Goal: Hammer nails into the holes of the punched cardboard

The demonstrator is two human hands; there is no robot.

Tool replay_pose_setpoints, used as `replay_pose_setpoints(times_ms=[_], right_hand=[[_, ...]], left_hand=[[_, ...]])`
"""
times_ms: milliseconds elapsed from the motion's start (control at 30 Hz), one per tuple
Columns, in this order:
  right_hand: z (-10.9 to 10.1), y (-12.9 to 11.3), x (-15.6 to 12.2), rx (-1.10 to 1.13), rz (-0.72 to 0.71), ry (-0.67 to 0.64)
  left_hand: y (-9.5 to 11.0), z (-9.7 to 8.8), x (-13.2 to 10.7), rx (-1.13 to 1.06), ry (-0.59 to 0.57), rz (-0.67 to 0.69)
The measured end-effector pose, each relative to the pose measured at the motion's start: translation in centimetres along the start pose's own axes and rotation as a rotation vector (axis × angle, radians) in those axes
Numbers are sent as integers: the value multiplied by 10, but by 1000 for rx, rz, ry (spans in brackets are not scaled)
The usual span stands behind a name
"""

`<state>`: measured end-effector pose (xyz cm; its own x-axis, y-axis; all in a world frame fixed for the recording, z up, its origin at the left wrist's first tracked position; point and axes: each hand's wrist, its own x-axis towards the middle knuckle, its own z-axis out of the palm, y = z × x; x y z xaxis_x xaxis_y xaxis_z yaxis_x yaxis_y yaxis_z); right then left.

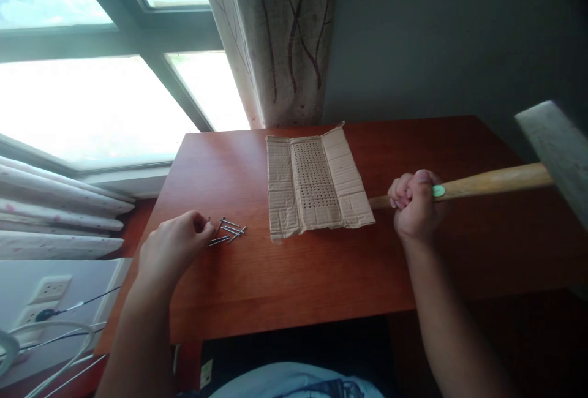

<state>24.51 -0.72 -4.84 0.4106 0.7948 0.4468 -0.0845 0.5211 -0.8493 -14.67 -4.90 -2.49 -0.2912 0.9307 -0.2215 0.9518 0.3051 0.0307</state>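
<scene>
My right hand is wrapped round the wooden handle of a hammer, whose grey metal head is raised at the right edge of view. My left hand rests on the red-brown table with its fingertips pinched at a small pile of several steel nails. Whether a nail is between the fingers I cannot make out. A flattened piece of cardboard with a grid of many small holes lies between the two hands.
A patterned curtain hangs behind the table against a grey wall. A bright window fills the left. Wall sockets with white cables sit low on the left, beside folded pale fabric.
</scene>
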Motion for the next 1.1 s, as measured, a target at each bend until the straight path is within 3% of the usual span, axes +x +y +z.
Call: replay_pose_setpoints(times_ms=[100,200,333,467,600,767,1100], right_hand=[[0,0,0,12,1,-3],[0,0,0,23,-2,0],[2,1,2,17,5,-9],[3,0,1,-6,0,-6],[2,0,-1,-12,-15,-5],[-1,1,-1,17,-16,-6],[-2,1,3,63,-1,13]], left_hand=[[0,-6,-4,-205,145,-11],[7,-11,-9,-572,183,29],[34,-19,-14,-894,238,102],[81,-26,-20,-1116,255,433],[129,-31,-27,-1132,109,749],[168,-28,-27,-955,65,857],[178,-15,-23,-762,183,895]])
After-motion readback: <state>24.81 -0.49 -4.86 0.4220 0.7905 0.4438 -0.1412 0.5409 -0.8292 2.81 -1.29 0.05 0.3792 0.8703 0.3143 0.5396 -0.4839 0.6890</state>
